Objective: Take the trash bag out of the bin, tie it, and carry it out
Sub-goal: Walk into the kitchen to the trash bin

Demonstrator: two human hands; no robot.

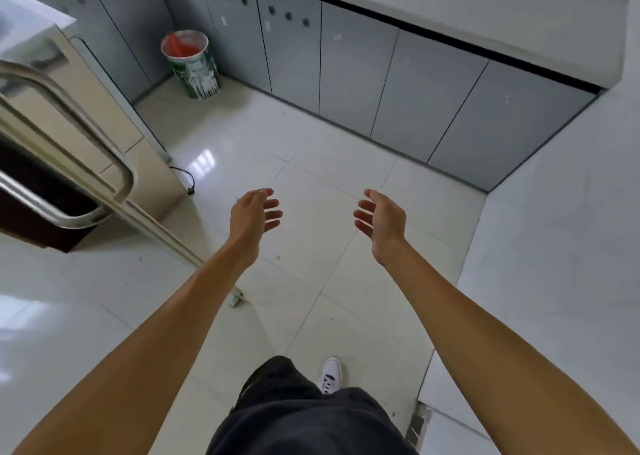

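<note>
A round bin (197, 74), green and white on the outside, stands on the floor in the far left corner against the grey cabinets. A red trash bag (180, 49) lines its inside and shows at the rim. My left hand (252, 214) and my right hand (381, 221) are stretched out in front of me over the bare floor, palms facing each other, fingers apart, holding nothing. Both hands are well short of the bin.
Grey cabinet doors (398, 84) under a white counter run along the back. A beige appliance (114, 132) with a black cable stands at the left, beside a metal handle rail (65, 164). A white wall (561, 233) closes the right side. The white tiled floor (311, 164) lies between.
</note>
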